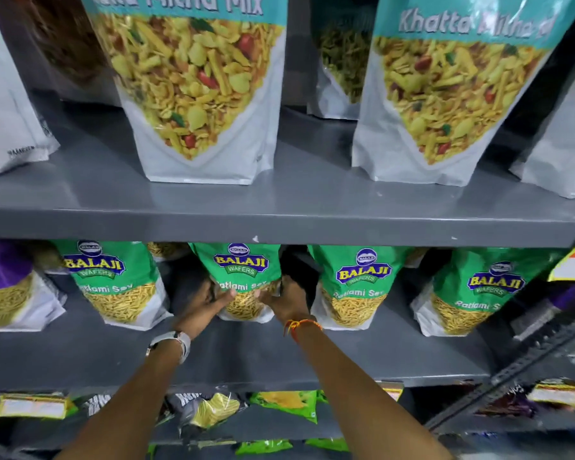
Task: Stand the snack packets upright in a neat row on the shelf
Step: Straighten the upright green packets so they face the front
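Several green Balaji Ratlami Sev packets stand upright in a row on the middle grey shelf [246, 353]. My left hand [210, 305] and my right hand [284, 302] grip the two sides of the centre sev packet [243, 270], which stands set back from the shelf's front edge. Another sev packet [117, 280] stands to its left, and two sev packets [356, 283] [478, 293] stand to its right. A watch is on my left wrist and an orange thread on my right.
The upper shelf [279, 224] holds two large Khatta Mitha Mix pouches [196, 84] [445, 91] with other white pouches beside them. A purple packet [4, 283] stands at the far left of the middle shelf. The lower shelf holds green and dark snack packets [279, 403].
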Demonstrator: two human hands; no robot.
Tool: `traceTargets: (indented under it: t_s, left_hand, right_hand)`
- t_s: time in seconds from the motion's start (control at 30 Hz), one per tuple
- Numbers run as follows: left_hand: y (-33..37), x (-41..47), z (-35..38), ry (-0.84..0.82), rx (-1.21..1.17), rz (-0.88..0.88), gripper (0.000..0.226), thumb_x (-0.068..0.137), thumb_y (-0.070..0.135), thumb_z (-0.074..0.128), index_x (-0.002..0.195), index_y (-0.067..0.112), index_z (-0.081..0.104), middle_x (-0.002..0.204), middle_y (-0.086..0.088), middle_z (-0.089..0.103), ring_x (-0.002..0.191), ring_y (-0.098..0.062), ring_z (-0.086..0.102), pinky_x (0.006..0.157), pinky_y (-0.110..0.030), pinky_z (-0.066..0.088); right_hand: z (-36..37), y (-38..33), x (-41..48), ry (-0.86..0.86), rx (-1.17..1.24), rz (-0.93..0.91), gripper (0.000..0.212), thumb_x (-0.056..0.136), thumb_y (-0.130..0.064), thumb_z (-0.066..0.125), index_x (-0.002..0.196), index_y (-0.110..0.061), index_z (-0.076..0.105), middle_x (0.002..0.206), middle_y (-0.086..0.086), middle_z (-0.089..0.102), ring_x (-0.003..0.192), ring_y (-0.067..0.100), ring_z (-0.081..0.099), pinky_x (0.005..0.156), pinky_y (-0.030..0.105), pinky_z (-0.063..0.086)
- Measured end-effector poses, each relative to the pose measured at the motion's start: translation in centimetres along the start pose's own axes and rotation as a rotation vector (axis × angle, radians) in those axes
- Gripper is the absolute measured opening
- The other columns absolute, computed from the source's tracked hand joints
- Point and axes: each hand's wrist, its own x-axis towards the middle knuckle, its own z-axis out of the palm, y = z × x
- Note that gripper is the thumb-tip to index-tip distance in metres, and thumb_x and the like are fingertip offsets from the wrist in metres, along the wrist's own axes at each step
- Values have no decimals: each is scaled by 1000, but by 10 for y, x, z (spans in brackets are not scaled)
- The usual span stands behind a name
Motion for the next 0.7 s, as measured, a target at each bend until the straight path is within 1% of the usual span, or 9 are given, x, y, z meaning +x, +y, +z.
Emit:
traceTargets:
  t_s: [0.03,0.1,0.17,0.27,0.33,0.43,0.5,0.57,0.7]
  left_hand:
    - [0,2,3,-4,-47,8,54,65,46,73,111,25,53,124,-7,63,117,-21,57,97,-31,44]
    - [-3,4,4,30,-110,10,51,69,34,73,112,18,52,124,-10,62,118,-25,57,99,-36,45]
    - [-5,1,4,76,-103,4,45,74,27,75,110,15,51,117,-8,64,113,-26,59,90,-31,48]
    - [-6,-5,-3,117,-3,14,46,74,30,75,110,14,52,112,-6,66,102,-21,63,83,-29,47]
    - [-7,-10,-7,128,53,34,48,75,33,75,114,15,52,112,-4,67,101,-19,63,87,-33,47]
    - [-7,-19,-11,148,96,62,56,72,42,75,118,22,51,114,2,66,104,-16,61,92,-34,45]
    - [-4,-23,-10,165,101,64,67,63,57,72,118,25,51,113,3,65,105,-16,60,93,-35,45]
    - [0,-23,-8,173,113,43,75,56,66,65,117,24,52,112,3,66,104,-17,61,94,-38,47]
    - [3,-24,-3,215,120,36,73,57,69,60,114,23,54,114,1,67,105,-20,62,92,-39,48]
  right_hand:
    - [-1,1,1,34,-19,1,34,76,-28,74,66,-22,42,69,-1,52,82,17,48,53,19,34]
    - [2,2,2,74,-70,-5,49,78,-26,73,56,-25,29,61,-2,42,75,17,43,53,29,23]
    - [3,1,0,87,-88,-15,42,78,-25,73,60,-15,36,57,-1,41,72,18,44,54,27,20]
    - [4,4,-4,81,-80,-22,38,79,-28,72,70,-6,43,52,-2,37,70,18,43,52,29,27]
    - [8,6,-7,79,-47,-23,37,80,-28,71,70,-4,46,61,8,48,71,18,44,51,28,19]
    - [12,7,-10,53,11,-12,36,80,-25,72,80,8,57,85,22,67,78,18,52,62,30,35]
    - [13,6,-10,55,25,-4,36,80,-25,71,87,9,60,92,23,69,83,25,60,67,36,44]
    - [15,4,-10,77,13,-2,35,82,-29,70,82,3,55,86,19,66,83,29,59,65,36,41]
    - [35,8,-23,210,84,-4,35,86,-24,64,109,-1,51,107,24,67,98,39,62,72,35,46]
